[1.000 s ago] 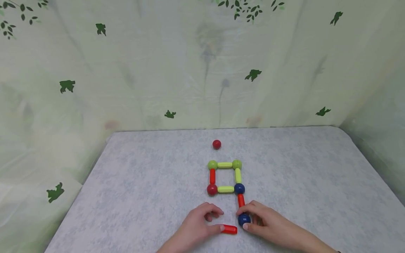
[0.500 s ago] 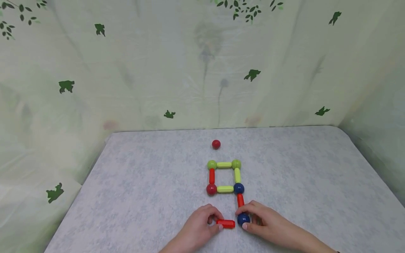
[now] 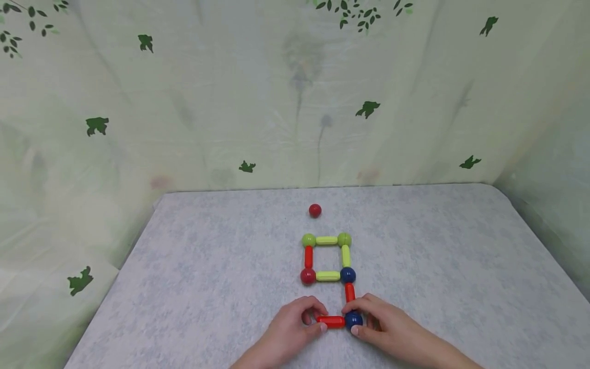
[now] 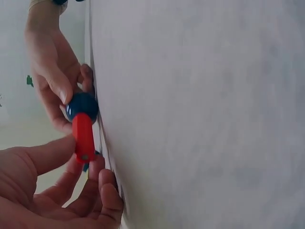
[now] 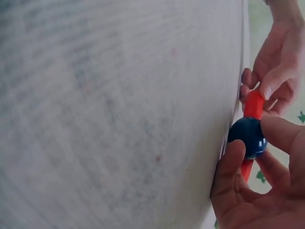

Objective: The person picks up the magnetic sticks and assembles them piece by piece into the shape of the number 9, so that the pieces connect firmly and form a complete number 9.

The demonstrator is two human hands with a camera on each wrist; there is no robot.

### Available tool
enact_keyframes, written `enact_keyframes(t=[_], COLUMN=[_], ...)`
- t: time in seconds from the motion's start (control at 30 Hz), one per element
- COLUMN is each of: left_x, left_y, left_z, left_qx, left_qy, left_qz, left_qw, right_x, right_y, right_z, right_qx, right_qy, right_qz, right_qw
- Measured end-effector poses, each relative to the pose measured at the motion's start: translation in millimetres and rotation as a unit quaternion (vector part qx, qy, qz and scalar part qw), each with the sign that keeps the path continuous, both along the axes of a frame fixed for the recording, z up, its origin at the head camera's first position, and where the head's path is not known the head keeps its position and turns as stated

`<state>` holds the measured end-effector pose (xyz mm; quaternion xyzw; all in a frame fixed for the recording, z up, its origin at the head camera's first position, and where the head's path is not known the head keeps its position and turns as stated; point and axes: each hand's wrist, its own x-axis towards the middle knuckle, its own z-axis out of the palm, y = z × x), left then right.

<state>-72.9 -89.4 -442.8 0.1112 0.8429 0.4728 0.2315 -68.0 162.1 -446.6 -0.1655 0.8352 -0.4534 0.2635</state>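
Note:
Between thumb and fingers my left hand (image 3: pixel 295 323) pinches a red rod (image 3: pixel 333 322), whose right end touches a blue ball (image 3: pixel 354 320). My right hand (image 3: pixel 386 323) grips that ball with thumb and fingers. From the ball another red rod (image 3: pixel 350 293) runs up to a second blue ball (image 3: pixel 348 275), a corner of a square of rods and balls. In the left wrist view the pinched red rod (image 4: pixel 84 136) meets the blue ball (image 4: pixel 82 107) end-on. The right wrist view shows the blue ball (image 5: pixel 248 137) between thumb and fingers, with red rods on two sides.
The square has green balls (image 3: pixel 309 240) at its far corners, a red ball (image 3: pixel 308 276) at near left, yellow-green rods (image 3: pixel 328 276) and a red rod (image 3: pixel 309 257) on its left side. A loose red ball (image 3: pixel 315 210) lies beyond it on the grey table (image 3: pixel 207 271).
My left hand has taken up the lower red rod and moved it up and right, until its end meets the blue ball. My right hand has stayed on that ball.

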Motion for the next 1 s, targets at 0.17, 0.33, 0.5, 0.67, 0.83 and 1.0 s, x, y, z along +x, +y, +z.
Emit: enact_keyframes(t=[0.17,0.33,0.5,0.67,0.83,1.0], left_x=[-12.4,-46.1,-89.5,-129.0,-161.6,-188.6], left_y=[-15.2,-35.2,-47.2,-47.9,-37.4,-21.7], left_z=[10.2,17.9,12.2,3.0,0.7,1.2], left_qx=[-0.013,-0.038,-0.057,-0.068,-0.062,-0.036], left_qy=[0.074,0.146,0.168,0.155,0.136,0.148], left_qz=[0.012,0.046,0.075,0.057,0.046,0.075], left_qw=[0.9971,0.9875,0.9813,0.9840,0.9877,0.9855], right_x=[0.8,0.6,-0.3,-1.6,-1.9,-1.0], right_y=[-0.3,-0.4,0.1,0.6,1.5,3.2], right_z=[-1.7,-2.8,-3.5,-4.0,-3.0,-2.9], right_qx=[-0.002,-0.003,0.001,-0.005,-0.011,-0.015], right_qy=[-0.005,-0.020,-0.012,-0.015,-0.020,-0.005], right_qz=[-0.002,-0.006,-0.001,0.006,0.009,0.017], right_qw=[1.0000,0.9998,0.9999,0.9999,0.9997,0.9997])
